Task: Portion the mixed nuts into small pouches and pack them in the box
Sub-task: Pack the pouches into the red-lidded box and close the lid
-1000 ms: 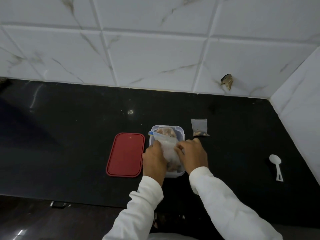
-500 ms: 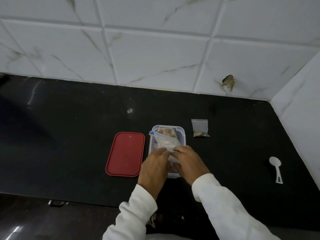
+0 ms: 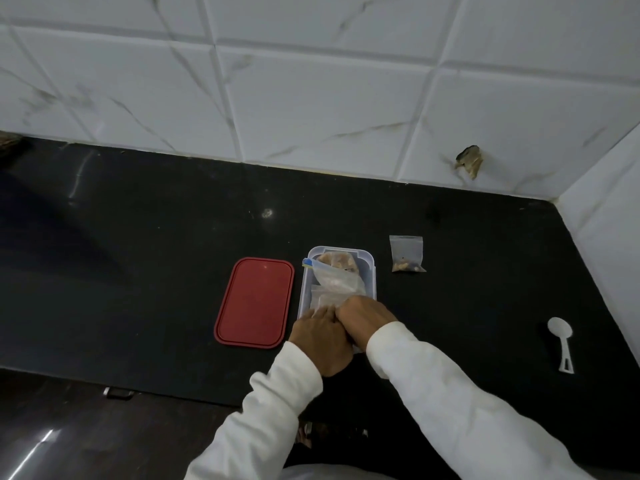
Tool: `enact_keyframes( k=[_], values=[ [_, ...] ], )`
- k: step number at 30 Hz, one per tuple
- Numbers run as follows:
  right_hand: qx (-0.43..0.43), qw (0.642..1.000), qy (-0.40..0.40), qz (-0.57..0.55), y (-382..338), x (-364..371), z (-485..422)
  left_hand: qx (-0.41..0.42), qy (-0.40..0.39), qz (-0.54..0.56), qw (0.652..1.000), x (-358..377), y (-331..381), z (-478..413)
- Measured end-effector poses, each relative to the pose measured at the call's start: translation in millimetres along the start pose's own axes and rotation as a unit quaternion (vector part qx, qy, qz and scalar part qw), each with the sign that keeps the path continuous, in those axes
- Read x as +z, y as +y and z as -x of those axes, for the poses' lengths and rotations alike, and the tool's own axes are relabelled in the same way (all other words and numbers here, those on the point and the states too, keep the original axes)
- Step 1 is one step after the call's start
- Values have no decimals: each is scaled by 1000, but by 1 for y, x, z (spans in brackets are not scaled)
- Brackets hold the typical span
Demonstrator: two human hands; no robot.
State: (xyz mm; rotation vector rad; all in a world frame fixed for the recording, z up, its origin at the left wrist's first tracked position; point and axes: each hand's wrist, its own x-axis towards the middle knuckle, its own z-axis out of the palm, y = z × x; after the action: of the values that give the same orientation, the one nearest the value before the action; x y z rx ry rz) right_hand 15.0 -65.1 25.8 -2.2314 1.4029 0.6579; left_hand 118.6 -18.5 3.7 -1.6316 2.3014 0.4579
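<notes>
Box [image 3: 372,271] on black counter [image 3: 156,271] by white tiled wall [image 3: 311,98]; left hand [image 3: 320,337], right hand [image 3: 363,318] over it, grip unclear

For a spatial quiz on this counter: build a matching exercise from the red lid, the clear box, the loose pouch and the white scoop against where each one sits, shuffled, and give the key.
Things:
1. red lid
2. clear box
3. loose pouch
4. white scoop

Places:
A. far right, near the side wall
B. flat on the counter, left of the box
C. beyond the box's far right corner, apart from it
D. between lid and loose pouch, with packed pouches inside

Pairs: 1-B, 2-D, 3-C, 4-A.
</notes>
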Motion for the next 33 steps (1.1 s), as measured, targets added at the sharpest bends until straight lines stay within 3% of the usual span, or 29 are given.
enact_keyframes(
  k=[3,5,9,13,16,20,25,30,33],
  values=[
    [-7,998,68,1,3,-4,8,-4,39,39,998,0,1,5],
    [-9,998,60,-20,13,-4,15,-6,70,82,994,-2,2,11],
    [-25,959,281,-1,45,8,37,-38,140,131,981,-16,10,17],
    [38,937,346,-36,73,17,38,-46,191,168,966,-29,24,-5],
    [57,944,315,-79,95,14,35,-43,234,241,941,-32,39,-27],
    [126,926,264,-237,122,8,20,-58,254,295,919,-41,64,-58],
    [138,806,262,-512,153,0,1,-53,241,331,911,-42,81,-96],
    [203,759,268,-557,179,-2,-39,-89,149,397,901,-44,92,-136],
    [232,769,240,-545,188,-5,-61,-102,89,396,908,-36,96,-154]
  ],
)
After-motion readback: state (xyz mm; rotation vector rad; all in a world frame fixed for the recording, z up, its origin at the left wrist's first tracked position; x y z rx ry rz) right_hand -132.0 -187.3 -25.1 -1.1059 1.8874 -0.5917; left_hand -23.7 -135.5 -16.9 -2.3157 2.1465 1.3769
